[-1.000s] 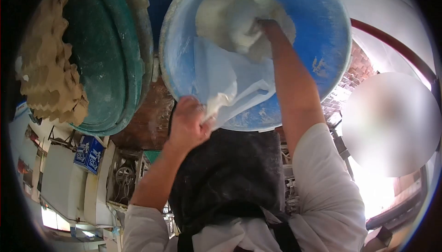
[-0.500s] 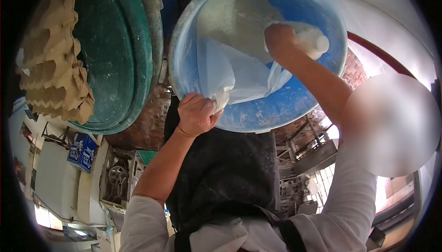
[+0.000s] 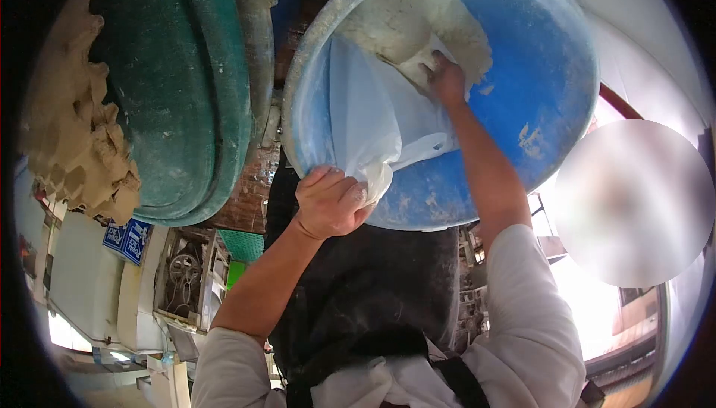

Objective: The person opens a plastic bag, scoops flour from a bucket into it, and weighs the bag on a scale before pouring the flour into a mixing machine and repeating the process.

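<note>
A white plastic bag (image 3: 365, 121) lies inside a large blue tub (image 3: 533, 102), over its near left part. My left hand (image 3: 332, 203) is closed round the bunched edge of the bag at the tub's near rim. Pale powder (image 3: 406, 20) is heaped at the far side of the tub. My right hand (image 3: 446, 80) reaches into the tub, thumb and a finger apart, at the bag's far edge beside the powder. Some of its fingers are hidden, and whether it grips the bag is unclear.
Left of the tub stands a green tub or lid (image 3: 175, 95) with cardboard egg trays (image 3: 78, 132) on it. A blue box (image 3: 127, 240) and a metal frame with a wheel (image 3: 184, 270) are lower left. A dark apron (image 3: 365, 281) hangs below the blue tub.
My right hand has moved left and away from the white bundle of powder or plastic it was at; its fingers show more. My left hand still grips the bag. The view has shifted slightly.
</note>
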Demonstrator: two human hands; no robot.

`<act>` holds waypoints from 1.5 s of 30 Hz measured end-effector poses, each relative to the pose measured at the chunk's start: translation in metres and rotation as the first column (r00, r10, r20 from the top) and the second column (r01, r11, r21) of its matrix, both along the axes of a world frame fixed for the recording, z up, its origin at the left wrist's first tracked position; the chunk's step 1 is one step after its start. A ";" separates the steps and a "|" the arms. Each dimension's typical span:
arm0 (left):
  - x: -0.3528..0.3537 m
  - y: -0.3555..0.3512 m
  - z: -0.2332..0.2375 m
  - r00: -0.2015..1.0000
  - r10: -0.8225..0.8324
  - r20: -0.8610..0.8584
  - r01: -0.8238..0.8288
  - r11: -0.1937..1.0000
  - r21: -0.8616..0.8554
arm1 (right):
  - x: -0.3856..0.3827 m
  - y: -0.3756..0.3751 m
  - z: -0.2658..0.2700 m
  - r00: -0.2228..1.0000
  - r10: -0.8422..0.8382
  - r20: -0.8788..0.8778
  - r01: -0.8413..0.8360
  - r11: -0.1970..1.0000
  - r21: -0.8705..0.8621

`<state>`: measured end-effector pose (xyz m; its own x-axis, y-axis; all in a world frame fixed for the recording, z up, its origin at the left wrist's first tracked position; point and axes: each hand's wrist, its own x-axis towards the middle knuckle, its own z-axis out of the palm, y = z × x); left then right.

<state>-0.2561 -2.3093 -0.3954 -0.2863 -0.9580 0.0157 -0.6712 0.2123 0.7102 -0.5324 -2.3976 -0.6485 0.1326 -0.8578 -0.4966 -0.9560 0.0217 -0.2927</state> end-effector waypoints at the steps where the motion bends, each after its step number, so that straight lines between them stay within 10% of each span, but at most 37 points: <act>1: -0.002 -0.001 0.000 1.000 0.013 -0.015 -0.013 1.000 -0.007 | 0.007 -0.002 -0.003 0.998 0.009 0.064 -0.008 1.000 -0.014; 11: -0.001 -0.004 0.006 0.999 -0.010 0.031 0.010 1.000 0.014 | 0.055 -0.022 -0.001 0.930 -0.266 0.253 0.253 0.964 0.083; 14: -0.017 -0.013 0.023 0.958 -0.048 0.284 -0.025 0.968 0.249 | 0.035 -0.006 0.035 0.848 -0.333 0.412 0.339 0.939 0.061; 17: -0.040 -0.025 0.024 0.974 0.023 0.224 -0.140 0.841 0.523 | 0.006 -0.004 0.083 0.849 -0.299 0.435 0.297 0.952 0.074; 18: -0.041 -0.025 0.014 0.949 0.317 0.011 -0.240 0.695 0.677 | -0.002 -0.007 0.110 0.877 -0.256 0.407 0.258 0.965 0.049; 20: -0.034 -0.030 -0.016 0.518 0.832 -0.198 -0.156 0.320 0.935 | -0.016 -0.014 0.164 0.897 -0.191 0.398 0.203 0.979 0.014; 22: -0.026 -0.056 -0.021 0.199 0.966 -0.166 -0.046 0.178 0.983 | -0.033 -0.013 0.207 0.885 -0.154 0.440 0.171 0.985 0.001; 25: -0.026 -0.082 -0.025 0.132 0.975 -0.178 -0.061 0.188 0.980 | -0.053 -0.010 0.255 0.889 -0.149 0.434 0.113 0.988 0.106; 34: -0.031 -0.083 0.019 0.735 0.527 -0.427 0.034 0.599 0.800 | -0.050 0.023 0.289 0.823 -0.035 0.567 -0.037 0.993 0.116; 38: -0.015 -0.080 0.005 0.901 0.420 -0.108 -0.214 0.647 0.732 | -0.036 0.036 0.281 0.827 -0.015 0.563 -0.046 0.995 0.094; 45: -0.012 -0.117 0.009 0.639 0.661 -0.394 -0.088 0.572 0.816 | -0.046 0.059 0.287 0.823 -0.098 0.559 0.033 0.992 0.125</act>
